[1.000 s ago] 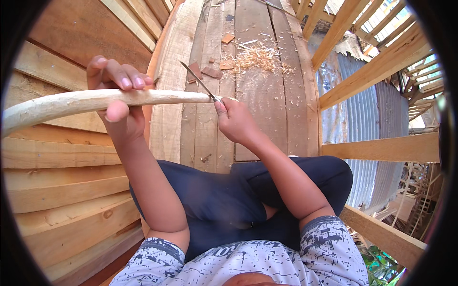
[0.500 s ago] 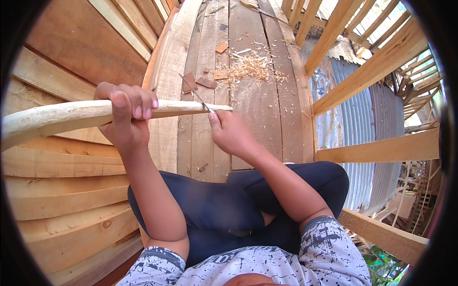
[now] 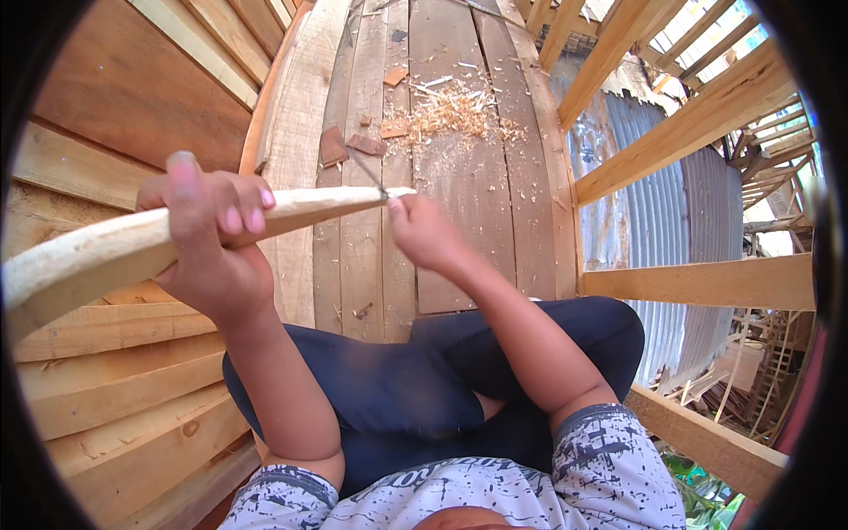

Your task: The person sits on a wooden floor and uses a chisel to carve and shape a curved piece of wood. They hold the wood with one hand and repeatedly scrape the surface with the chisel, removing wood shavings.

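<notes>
A long, pale, peeled piece of wood (image 3: 305, 203) runs from the left rim to a narrow end in front of me, held raised above the plank floor. My left hand (image 3: 208, 230) is wrapped round its thicker part, fingers over the top. At the narrow end my right hand (image 3: 424, 231) is closed on a knife, its handle hidden in the fist. The thin dark knife blade (image 3: 367, 168) crosses the wood near the tip and points away to the far left.
Wood shavings (image 3: 455, 110) and reddish-brown chips (image 3: 334, 146) lie on the plank floor (image 3: 464, 230) ahead. A board wall (image 3: 132, 380) stands at my left. Wooden rails (image 3: 698, 281) line the right, with corrugated metal sheets (image 3: 654, 212) beyond. My crossed legs (image 3: 380, 380) are below.
The wood has shifted left and its thick part looks closer and larger. My left hand has moved left with it. The knife stays near the tip, its blade a little further left.
</notes>
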`<state>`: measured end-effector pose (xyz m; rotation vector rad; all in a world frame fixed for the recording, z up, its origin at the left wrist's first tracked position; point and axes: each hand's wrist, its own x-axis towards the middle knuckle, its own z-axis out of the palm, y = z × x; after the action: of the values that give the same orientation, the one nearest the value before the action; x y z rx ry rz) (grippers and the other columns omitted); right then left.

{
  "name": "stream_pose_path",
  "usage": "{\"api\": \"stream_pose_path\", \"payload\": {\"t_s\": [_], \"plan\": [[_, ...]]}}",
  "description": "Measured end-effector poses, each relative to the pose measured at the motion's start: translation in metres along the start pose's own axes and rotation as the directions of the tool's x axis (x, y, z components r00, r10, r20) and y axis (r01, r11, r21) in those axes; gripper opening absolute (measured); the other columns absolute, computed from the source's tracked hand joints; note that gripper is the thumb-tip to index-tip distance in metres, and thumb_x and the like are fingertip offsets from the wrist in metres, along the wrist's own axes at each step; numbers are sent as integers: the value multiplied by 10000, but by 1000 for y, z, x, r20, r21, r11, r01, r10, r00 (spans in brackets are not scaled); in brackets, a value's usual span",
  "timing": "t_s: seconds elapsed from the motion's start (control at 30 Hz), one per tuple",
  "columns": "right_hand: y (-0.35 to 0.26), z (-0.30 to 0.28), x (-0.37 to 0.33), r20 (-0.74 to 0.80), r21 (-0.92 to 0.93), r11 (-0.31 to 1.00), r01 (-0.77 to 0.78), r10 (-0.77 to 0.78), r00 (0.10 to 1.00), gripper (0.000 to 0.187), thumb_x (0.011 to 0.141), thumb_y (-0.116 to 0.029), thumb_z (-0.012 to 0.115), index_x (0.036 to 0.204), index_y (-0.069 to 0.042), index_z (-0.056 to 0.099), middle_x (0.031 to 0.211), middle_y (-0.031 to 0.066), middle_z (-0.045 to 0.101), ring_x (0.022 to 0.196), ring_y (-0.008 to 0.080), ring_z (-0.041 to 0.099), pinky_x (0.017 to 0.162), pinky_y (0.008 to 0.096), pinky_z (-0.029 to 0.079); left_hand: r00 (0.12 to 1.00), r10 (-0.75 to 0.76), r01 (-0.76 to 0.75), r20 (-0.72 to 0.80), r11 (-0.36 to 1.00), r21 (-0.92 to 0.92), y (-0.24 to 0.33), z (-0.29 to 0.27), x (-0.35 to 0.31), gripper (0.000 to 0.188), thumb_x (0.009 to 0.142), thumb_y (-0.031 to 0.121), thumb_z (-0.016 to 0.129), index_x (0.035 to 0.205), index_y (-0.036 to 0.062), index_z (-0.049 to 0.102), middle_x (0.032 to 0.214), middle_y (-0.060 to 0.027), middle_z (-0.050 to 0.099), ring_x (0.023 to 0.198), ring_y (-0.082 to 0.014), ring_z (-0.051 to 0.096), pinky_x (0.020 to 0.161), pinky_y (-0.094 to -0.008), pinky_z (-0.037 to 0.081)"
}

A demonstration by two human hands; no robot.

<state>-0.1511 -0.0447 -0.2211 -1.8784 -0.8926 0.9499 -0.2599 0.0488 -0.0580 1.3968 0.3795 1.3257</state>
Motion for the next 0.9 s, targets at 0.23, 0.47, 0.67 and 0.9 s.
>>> {"api": "stream_pose_path", "payload": {"t_s": [0.23, 0.47, 0.67, 0.9], "plan": [[-6, 5, -5, -38, -113, 993, 24, -29, 999, 401, 1018, -289, 448, 905, 43, 643, 829, 283, 662, 807, 469, 645, 761, 545, 495, 990, -32, 37, -134, 999, 35, 2, -3, 2, 286, 963, 148, 612, 702, 123, 499, 561, 9, 436, 490, -116, 453, 571, -326, 469], [17, 8, 11, -63, -90, 996, 25, -31, 998, 405, 1014, -264, 445, 901, 70, 644, 785, 316, 643, 781, 480, 640, 746, 548, 505, 985, -10, 30, -175, 993, 113, -2, 0, 8, 300, 969, 162, 599, 690, 139, 489, 574, 18, 416, 502, -110, 432, 591, -327, 464], [-37, -6, -26, 36, -139, 989, 49, -44, 998, 393, 1019, -265, 439, 936, 61, 643, 828, 313, 653, 785, 467, 647, 761, 545, 511, 984, -89, 93, -152, 995, 19, 2, -20, 3, 238, 945, 192, 644, 770, 131, 494, 638, 18, 367, 587, -120, 418, 674, -351, 440], [-8, 2, -4, 10, -154, 988, -21, 23, 1000, 396, 1027, -286, 431, 924, 48, 616, 784, 302, 634, 791, 487, 624, 740, 556, 485, 990, -18, 33, -140, 994, 103, 1, -8, 4, 271, 950, 166, 630, 719, 127, 493, 590, 9, 411, 524, -124, 439, 609, -344, 463]]}}
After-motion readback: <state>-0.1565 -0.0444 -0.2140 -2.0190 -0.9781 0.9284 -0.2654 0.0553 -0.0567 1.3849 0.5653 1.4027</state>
